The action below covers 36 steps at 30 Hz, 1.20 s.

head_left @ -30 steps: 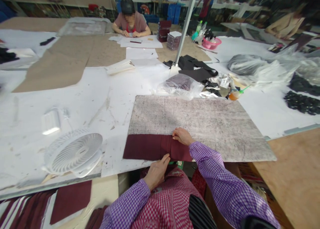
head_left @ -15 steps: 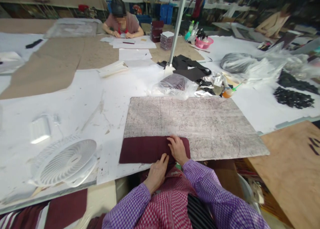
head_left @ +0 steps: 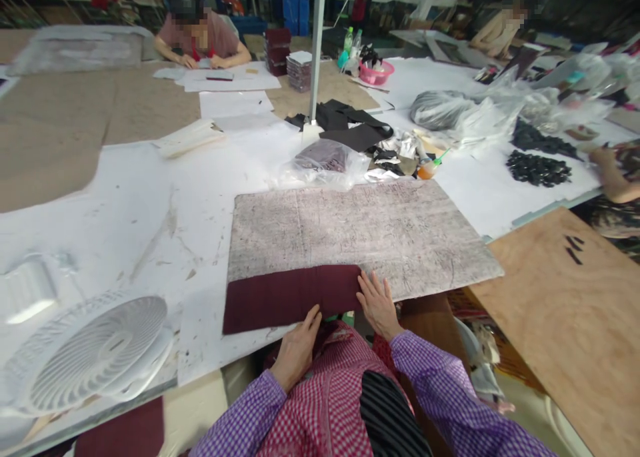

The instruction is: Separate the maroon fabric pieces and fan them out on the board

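Note:
A long maroon panel [head_left: 273, 296], looking like fabric or leather, lies along the near edge of a worn, scribbled grey board [head_left: 345, 227]. My left hand [head_left: 299, 345] is at the panel's near edge, right of its middle. Its fingers are pressed together there, and the underside of the grip is hidden. My right hand [head_left: 379, 305] rests with fingers stretched and apart at the panel's right end, fingertips touching that end and the board.
A white fan grille [head_left: 100, 357] sits to the left. Beyond the board lie a clear plastic bag [head_left: 327, 160], black scraps [head_left: 350, 124] and a metal post [head_left: 316, 50]. A plywood sheet [head_left: 565, 290] is at right. A co-worker [head_left: 200, 40] works across the table.
My right hand has slid off the top of the panel to its right end and spread its fingers. My left hand stays at the near edge. The view has turned right.

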### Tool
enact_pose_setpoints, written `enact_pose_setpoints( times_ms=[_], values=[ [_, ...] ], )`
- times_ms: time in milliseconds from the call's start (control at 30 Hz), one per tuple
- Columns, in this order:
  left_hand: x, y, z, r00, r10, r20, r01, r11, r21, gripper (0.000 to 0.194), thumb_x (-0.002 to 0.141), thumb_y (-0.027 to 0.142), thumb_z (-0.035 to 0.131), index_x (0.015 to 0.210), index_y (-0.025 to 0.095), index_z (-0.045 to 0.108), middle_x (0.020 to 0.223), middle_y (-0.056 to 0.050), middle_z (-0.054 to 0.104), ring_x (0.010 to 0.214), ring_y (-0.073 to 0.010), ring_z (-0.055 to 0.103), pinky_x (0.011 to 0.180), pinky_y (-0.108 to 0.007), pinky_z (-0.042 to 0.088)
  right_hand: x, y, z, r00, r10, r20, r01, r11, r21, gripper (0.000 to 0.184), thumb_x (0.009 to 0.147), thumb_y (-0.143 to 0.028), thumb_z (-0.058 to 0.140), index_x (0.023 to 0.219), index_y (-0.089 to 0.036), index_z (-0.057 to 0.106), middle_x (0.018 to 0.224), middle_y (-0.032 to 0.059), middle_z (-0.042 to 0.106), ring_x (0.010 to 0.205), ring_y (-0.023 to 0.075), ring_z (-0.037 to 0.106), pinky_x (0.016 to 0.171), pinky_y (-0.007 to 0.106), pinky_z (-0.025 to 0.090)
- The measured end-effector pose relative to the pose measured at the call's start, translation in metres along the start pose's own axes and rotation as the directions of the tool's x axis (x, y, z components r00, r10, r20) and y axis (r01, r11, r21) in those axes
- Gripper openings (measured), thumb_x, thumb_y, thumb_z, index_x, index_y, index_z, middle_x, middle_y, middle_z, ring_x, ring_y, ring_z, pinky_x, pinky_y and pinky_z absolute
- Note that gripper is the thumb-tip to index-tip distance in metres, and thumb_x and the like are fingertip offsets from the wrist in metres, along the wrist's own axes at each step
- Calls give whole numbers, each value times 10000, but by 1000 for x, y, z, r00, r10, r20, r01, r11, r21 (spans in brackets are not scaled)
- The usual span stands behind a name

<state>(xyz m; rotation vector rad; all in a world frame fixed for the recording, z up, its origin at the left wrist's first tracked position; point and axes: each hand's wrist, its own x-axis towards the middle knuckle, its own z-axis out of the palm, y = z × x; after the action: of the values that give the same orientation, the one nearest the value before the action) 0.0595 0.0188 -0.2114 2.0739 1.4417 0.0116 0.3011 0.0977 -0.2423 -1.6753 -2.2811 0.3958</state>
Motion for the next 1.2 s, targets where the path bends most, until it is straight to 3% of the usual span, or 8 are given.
enact_pose_setpoints(
  times_ms=[167, 267, 367, 533, 700, 867, 967, 1200],
  values=[
    [-24, -6, -3, 1000, 23, -5, -23, 999, -33, 607, 758, -20, 308, 1339, 153, 339, 1513, -80, 230, 1199, -170, 494, 979, -289, 422, 23, 12, -16, 997, 74, -29, -69, 988, 141, 271, 940, -256, 392, 1124, -170, 572, 1120, 89, 638, 1058, 191, 576, 916, 394, 454],
    [-25, -4, -6, 1000, 29, -9, -29, 998, -47, 603, 766, -11, 305, 1344, 155, 340, 1520, -75, 209, 1178, -177, 512, 968, -304, 435, 20, 20, -18, 988, 146, -42, -135, 971, 196, 225, 922, -301, 468, 986, -135, 605, 915, 44, 663, 830, 154, 635, 753, 346, 521],
    [-16, 0, -9, 999, 34, 3, -34, 998, -56, 632, 747, -15, 313, 1355, 157, 332, 1524, -68, 192, 1078, -194, 580, 901, -330, 482, 8, 22, -19, 985, 168, -42, -154, 962, 224, 220, 909, -314, 498, 951, -129, 610, 875, 31, 655, 771, 140, 634, 704, 325, 529],
    [-1, 7, -10, 998, 46, 49, -42, 996, -85, 731, 686, -48, 340, 1384, 167, 307, 1526, -74, 167, 1050, -217, 596, 879, -347, 487, 4, 8, -19, 994, 91, -59, -73, 966, 249, 218, 929, -240, 437, 1054, -143, 587, 982, 67, 661, 903, 173, 630, 795, 368, 520],
    [-5, 7, -15, 997, 35, 70, -24, 987, -159, 676, 668, -45, 351, 1318, 125, 423, 1495, -111, 258, 1063, -259, 596, 893, -386, 478, 22, -19, -5, 992, -129, -17, 129, 963, 235, 284, 909, -194, 393, 1069, -224, 625, 1152, 61, 642, 1080, 192, 572, 933, 384, 461],
    [-27, -6, -31, 999, -52, 16, 54, 948, -314, 471, 753, 21, 356, 1122, 163, 611, 1216, -109, 620, 1060, -237, 601, 920, -358, 448, 42, -40, 19, 959, -282, 24, 275, 948, 160, 375, 890, -138, 377, 1209, -222, 556, 1337, 47, 521, 1276, 197, 411, 1008, 405, 390],
    [-45, -18, -42, 990, -139, -22, 115, 892, -437, 384, 799, 92, 382, 1041, 203, 659, 1034, -79, 709, 968, -228, 642, 874, -334, 466, 50, -46, 33, 955, -294, 35, 290, 953, 91, 427, 900, -149, 361, 1312, -195, 461, 1407, 65, 434, 1332, 197, 324, 1045, 410, 349],
    [-87, -40, -49, 902, -420, -100, 224, 655, -721, 361, 871, 357, 406, 1129, 213, 615, 1085, -41, 694, 962, -214, 642, 868, -311, 482, 32, -56, 49, 960, -272, 62, 276, 957, -85, 538, 915, -284, 396, 1400, -76, 295, 1485, 151, 252, 1385, 268, 166, 1109, 518, 166]
  ],
)
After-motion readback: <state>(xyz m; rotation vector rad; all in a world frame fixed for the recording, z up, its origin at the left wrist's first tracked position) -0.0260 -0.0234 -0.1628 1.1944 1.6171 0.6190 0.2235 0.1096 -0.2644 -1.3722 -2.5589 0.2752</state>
